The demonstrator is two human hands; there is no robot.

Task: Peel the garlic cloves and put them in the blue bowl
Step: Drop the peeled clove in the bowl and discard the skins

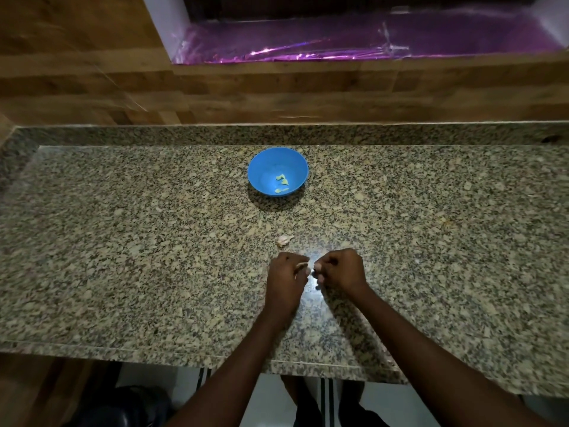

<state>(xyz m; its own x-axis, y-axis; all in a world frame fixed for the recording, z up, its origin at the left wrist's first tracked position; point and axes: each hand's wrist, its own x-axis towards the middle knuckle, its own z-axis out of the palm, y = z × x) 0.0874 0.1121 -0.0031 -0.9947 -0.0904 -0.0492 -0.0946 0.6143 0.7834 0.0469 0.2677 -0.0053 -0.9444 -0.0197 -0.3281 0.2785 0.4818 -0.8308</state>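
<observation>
A blue bowl [264, 167] stands at the middle back of the granite counter with a few pale peeled garlic cloves [282, 181] inside. An unpeeled piece of garlic [284, 240] lies on the counter just beyond my hands. My left hand [286, 277] and my right hand [340, 269] meet low over the counter, fingers curled. Between their fingertips they pinch a small garlic clove [311, 269], which the fingers mostly hide. A pale strip of skin shows at my left thumb.
The speckled granite counter [123, 241] runs wide to both sides, with a raised granite lip at the back and a wooden wall behind it. A recess lined with shiny purple film [338, 41] sits above. The counter's front edge lies below my forearms.
</observation>
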